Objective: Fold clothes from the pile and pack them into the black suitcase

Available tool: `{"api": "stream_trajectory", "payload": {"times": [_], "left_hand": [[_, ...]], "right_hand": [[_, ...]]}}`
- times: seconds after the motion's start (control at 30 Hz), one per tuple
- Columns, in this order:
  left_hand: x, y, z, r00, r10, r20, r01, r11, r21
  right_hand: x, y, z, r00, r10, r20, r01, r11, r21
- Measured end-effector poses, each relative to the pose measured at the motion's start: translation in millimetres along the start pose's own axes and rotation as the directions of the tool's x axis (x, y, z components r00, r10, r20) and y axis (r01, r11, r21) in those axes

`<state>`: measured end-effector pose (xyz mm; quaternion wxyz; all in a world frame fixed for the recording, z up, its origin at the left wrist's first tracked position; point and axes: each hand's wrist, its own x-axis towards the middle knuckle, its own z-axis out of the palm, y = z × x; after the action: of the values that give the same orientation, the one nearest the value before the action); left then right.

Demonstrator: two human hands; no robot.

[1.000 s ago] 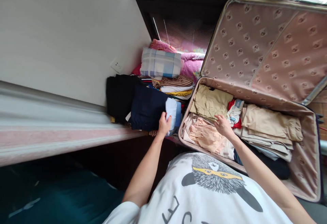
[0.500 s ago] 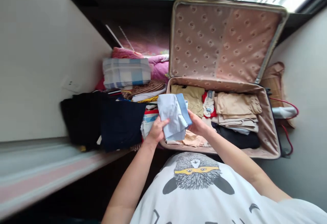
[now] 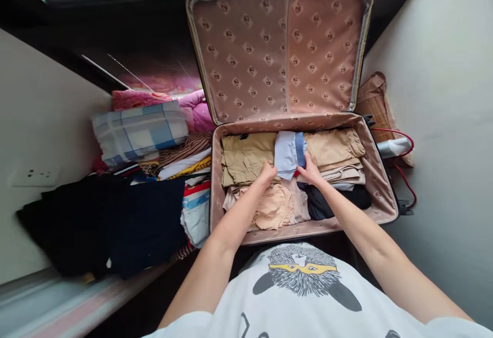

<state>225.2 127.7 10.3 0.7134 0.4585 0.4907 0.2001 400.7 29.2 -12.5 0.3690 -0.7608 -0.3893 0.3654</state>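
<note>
A folded light blue garment (image 3: 286, 154) with a darker blue band lies in the middle of the open suitcase (image 3: 306, 231), between a khaki folded garment (image 3: 248, 155) and a stack of beige folded clothes (image 3: 333, 148). My left hand (image 3: 267, 172) grips its lower left edge, fingers partly hidden. My right hand (image 3: 309, 169) holds its lower right side, thumb towards the cloth. Nearer to me in the case are peach-coloured clothes (image 3: 275, 207) and a black folded garment (image 3: 350, 198).
Left of the suitcase lie dark folded clothes (image 3: 146, 225), a blue-and-white checked cloth bundle (image 3: 140, 130) and several stacked garments. The patterned lid (image 3: 250, 60) stands upright at the back. A brown bag (image 3: 379, 101) and a red cord (image 3: 408, 186) are by the right wall.
Both hands have carried the light blue garment rightwards and down from the suitcase's left side into the gap between khaki and beige clothes. The view has shifted right.
</note>
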Motion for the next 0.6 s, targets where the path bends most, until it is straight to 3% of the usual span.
{"api": "stream_trajectory", "payload": {"times": [0.07,0.13,0.2,0.27,0.33,0.4,0.47,0.6], "left_hand": [[-10,-13,1.8,0.999,0.011,-0.049,-0.004,0.991,0.133],[-35,-25,-6.2,0.996,0.081,-0.028,-0.071,0.960,0.271],[-66,-31,-21.7,0.989,0.140,0.037,-0.144,0.918,0.368],[-99,-29,-42.4,0.987,0.136,0.082,-0.157,0.920,0.358],[-131,-23,-67.1,0.992,0.117,0.045,-0.125,0.948,0.292],[-159,-16,-95.8,0.990,0.110,-0.090,-0.088,0.972,0.219],[-186,-15,-127.6,0.954,0.108,-0.280,-0.062,0.984,0.169],[-231,-41,-186.5,0.798,0.073,-0.598,0.022,0.988,0.150]], "right_hand": [[-2,14,2,0.987,-0.134,-0.088,0.101,0.948,-0.302],[-6,18,8,0.965,-0.234,-0.117,0.149,0.860,-0.489],[-3,11,17,0.955,-0.274,-0.113,0.155,0.786,-0.598],[10,0,29,0.957,-0.275,-0.096,0.147,0.741,-0.655],[31,-8,43,0.961,-0.265,-0.076,0.152,0.740,-0.655],[52,-8,59,0.969,-0.241,-0.050,0.160,0.770,-0.618],[69,0,74,0.979,-0.204,-0.012,0.159,0.798,-0.582],[79,24,91,0.981,-0.185,0.053,0.180,0.791,-0.585]]}}
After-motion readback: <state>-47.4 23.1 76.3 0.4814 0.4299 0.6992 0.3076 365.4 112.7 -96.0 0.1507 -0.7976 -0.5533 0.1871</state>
